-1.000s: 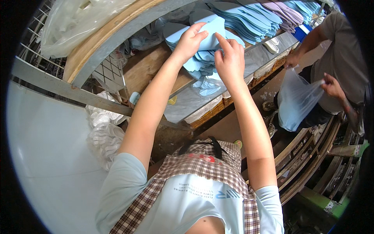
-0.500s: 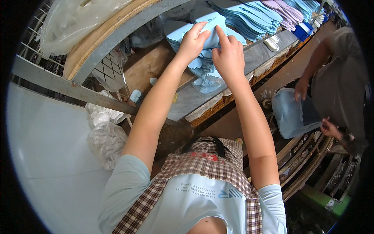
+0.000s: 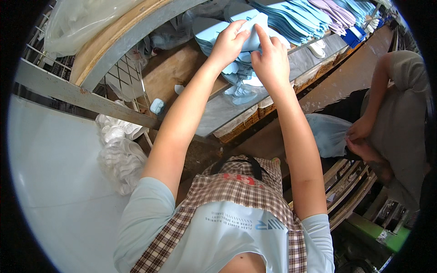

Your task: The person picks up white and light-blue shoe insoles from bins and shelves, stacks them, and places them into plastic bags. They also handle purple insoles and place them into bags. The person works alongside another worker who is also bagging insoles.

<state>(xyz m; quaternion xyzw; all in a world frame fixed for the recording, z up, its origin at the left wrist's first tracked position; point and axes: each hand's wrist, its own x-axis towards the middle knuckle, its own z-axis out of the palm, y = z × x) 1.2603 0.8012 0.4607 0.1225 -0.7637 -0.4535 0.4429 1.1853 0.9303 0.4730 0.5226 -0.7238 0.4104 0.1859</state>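
My left hand (image 3: 229,44) pinches a light blue, flat foam sole (image 3: 256,37) between thumb and fingers, over the far bench. My right hand (image 3: 272,64) is at the sole's right side, its index finger stretched along the piece and its other fingers curled. Under and beside my hands are stacks of similar blue soles (image 3: 207,32). Thin blue offcuts (image 3: 240,94) hang in a loose bunch below my hands, at the bench edge. My right palm and part of the held sole are hidden.
More blue soles (image 3: 293,20) and lilac ones (image 3: 334,16) line the bench. White slippers (image 3: 316,49) and a blue bin (image 3: 353,36) lie beyond. Left stands a metal rack (image 3: 86,93); white bundles (image 3: 120,159) lie below. At right, a co-worker handles a clear bag (image 3: 325,134).
The sole in my hands has tipped, and its upper end shows paler. My hands have shifted slightly right. The co-worker's hands have come together, gathering the bag's mouth.
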